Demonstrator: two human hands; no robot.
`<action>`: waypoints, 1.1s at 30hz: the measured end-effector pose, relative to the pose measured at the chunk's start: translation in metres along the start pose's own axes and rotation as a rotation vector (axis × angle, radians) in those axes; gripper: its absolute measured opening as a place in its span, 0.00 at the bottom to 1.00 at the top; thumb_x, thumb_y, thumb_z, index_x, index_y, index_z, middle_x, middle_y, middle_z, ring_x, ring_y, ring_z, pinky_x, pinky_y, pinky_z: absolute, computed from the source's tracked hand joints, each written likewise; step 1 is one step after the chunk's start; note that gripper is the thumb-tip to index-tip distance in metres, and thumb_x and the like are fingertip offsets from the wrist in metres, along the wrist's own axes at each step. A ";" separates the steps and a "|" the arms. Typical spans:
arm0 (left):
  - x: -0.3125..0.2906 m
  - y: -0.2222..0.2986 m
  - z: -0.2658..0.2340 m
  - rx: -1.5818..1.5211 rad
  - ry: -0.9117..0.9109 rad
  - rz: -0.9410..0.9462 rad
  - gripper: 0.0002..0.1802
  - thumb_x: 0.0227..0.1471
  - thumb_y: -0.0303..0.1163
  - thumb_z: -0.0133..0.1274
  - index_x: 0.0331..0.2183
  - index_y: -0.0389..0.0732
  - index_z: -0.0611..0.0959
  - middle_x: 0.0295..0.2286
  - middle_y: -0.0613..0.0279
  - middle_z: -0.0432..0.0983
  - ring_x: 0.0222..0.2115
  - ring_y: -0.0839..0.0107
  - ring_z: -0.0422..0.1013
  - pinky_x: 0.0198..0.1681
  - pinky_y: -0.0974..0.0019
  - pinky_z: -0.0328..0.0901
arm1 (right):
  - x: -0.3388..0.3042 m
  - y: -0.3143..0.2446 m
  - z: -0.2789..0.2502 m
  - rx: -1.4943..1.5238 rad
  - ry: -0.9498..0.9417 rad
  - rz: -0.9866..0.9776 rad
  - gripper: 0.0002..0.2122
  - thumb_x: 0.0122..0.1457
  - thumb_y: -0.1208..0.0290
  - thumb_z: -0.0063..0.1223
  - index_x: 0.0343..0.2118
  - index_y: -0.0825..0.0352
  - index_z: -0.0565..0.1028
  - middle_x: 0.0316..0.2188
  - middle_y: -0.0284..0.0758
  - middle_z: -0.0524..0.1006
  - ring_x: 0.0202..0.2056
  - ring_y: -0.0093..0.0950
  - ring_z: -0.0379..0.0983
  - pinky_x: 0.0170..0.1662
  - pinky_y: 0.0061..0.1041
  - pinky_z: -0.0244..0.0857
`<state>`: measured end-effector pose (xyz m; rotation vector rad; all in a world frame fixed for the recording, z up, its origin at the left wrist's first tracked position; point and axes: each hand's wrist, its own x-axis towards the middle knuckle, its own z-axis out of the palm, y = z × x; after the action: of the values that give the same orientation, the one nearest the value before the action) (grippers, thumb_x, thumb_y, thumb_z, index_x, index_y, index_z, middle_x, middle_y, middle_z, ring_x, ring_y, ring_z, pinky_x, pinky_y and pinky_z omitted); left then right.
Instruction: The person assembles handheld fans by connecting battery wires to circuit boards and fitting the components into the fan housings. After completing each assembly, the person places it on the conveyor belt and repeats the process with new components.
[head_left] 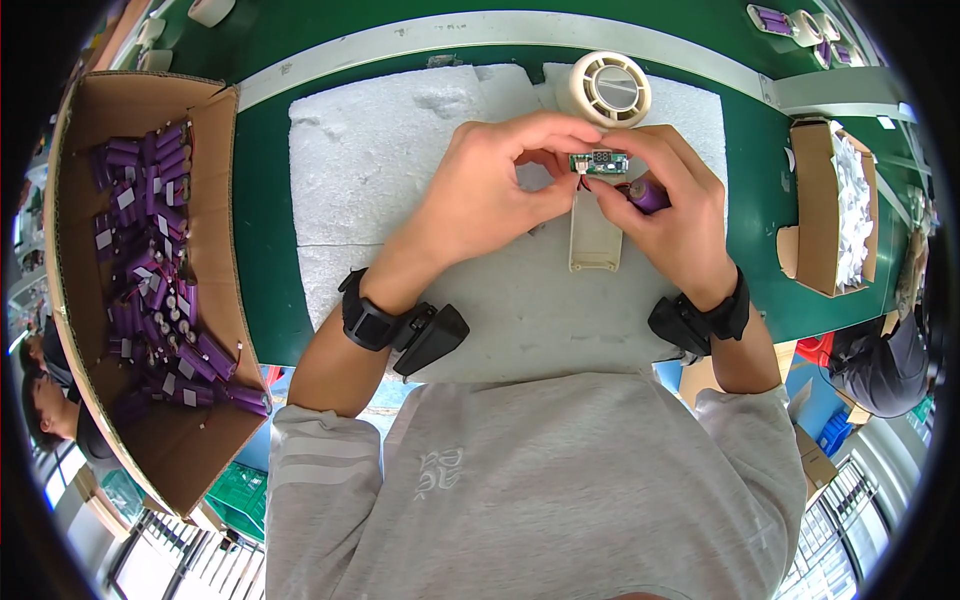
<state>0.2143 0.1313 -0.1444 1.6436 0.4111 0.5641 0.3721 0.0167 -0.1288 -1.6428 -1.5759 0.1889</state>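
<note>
Between my hands is a small green circuit board (612,166) with a dark display and a white connector at its left end. My left hand (485,185) pinches around that end, thumb below and index finger above. A purple battery cell (648,195) lies in the curl of my right hand (685,200), whose index finger and thumb reach the board's right side. Dark and red wires run just under the board. Beneath lies a cream handheld fan (610,88), its round head beyond my fingers and its open handle shell (595,240) pointing toward me.
White foam sheets (370,130) cover the green table (270,250). At the left stands a tall cardboard box (200,440) of purple battery cells; at the right, a smaller carton (815,225) of white pieces. A pale rail (420,50) crosses the far side. People sit at both sides.
</note>
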 end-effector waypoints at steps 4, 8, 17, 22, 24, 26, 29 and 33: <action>-0.001 -0.002 -0.003 0.037 -0.044 -0.002 0.18 0.46 0.14 0.54 0.43 0.33 0.81 0.35 0.59 0.78 0.32 0.75 0.74 0.40 0.71 0.72 | 0.000 0.008 0.000 -0.040 -0.010 -0.026 0.15 0.44 0.79 0.66 0.38 0.66 0.78 0.33 0.34 0.78 0.28 0.22 0.74 0.29 0.18 0.68; -0.001 -0.007 -0.002 0.043 -0.001 0.036 0.16 0.45 0.16 0.56 0.40 0.33 0.82 0.33 0.57 0.79 0.32 0.74 0.76 0.39 0.71 0.73 | -0.002 0.007 0.000 -0.033 -0.016 -0.001 0.17 0.43 0.79 0.67 0.39 0.66 0.79 0.33 0.34 0.79 0.29 0.23 0.75 0.30 0.18 0.69; -0.003 -0.011 0.007 0.148 0.118 0.142 0.13 0.41 0.20 0.60 0.35 0.34 0.84 0.29 0.55 0.81 0.27 0.69 0.79 0.32 0.70 0.74 | -0.002 0.006 0.000 -0.039 0.002 0.026 0.16 0.42 0.78 0.68 0.38 0.67 0.79 0.30 0.34 0.79 0.28 0.22 0.75 0.29 0.18 0.69; -0.003 -0.008 0.007 0.310 0.087 0.181 0.13 0.45 0.17 0.57 0.37 0.34 0.84 0.31 0.57 0.80 0.29 0.71 0.78 0.35 0.71 0.75 | -0.001 0.007 0.003 -0.049 0.041 0.016 0.16 0.42 0.78 0.68 0.37 0.67 0.80 0.29 0.34 0.79 0.27 0.21 0.75 0.29 0.18 0.69; -0.003 -0.010 0.009 0.302 0.112 0.190 0.13 0.43 0.18 0.58 0.36 0.34 0.84 0.30 0.56 0.80 0.28 0.70 0.78 0.33 0.71 0.74 | -0.001 0.005 0.004 -0.054 0.050 0.025 0.16 0.42 0.78 0.68 0.37 0.67 0.80 0.28 0.34 0.79 0.26 0.21 0.75 0.29 0.18 0.69; -0.003 -0.012 0.011 0.287 0.162 0.216 0.13 0.40 0.20 0.60 0.34 0.35 0.85 0.27 0.56 0.80 0.25 0.67 0.78 0.29 0.70 0.73 | -0.001 0.006 0.004 -0.055 0.051 0.025 0.16 0.42 0.78 0.68 0.37 0.67 0.80 0.28 0.34 0.79 0.26 0.21 0.75 0.29 0.18 0.69; -0.002 -0.012 0.010 0.273 0.163 0.217 0.13 0.40 0.20 0.59 0.34 0.35 0.85 0.27 0.56 0.80 0.25 0.67 0.78 0.28 0.70 0.73 | -0.001 0.006 0.004 -0.059 0.057 0.016 0.16 0.42 0.78 0.68 0.37 0.67 0.80 0.28 0.33 0.79 0.26 0.21 0.74 0.29 0.18 0.69; -0.003 -0.011 0.011 0.275 0.157 0.214 0.13 0.40 0.20 0.59 0.34 0.35 0.85 0.27 0.56 0.80 0.25 0.67 0.78 0.29 0.70 0.73 | -0.002 0.004 0.005 -0.054 0.066 0.028 0.15 0.43 0.78 0.68 0.37 0.67 0.80 0.28 0.34 0.79 0.26 0.20 0.74 0.29 0.18 0.69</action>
<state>0.2185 0.1223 -0.1565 1.9283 0.4459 0.8293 0.3716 0.0181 -0.1357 -1.6963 -1.5209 0.1061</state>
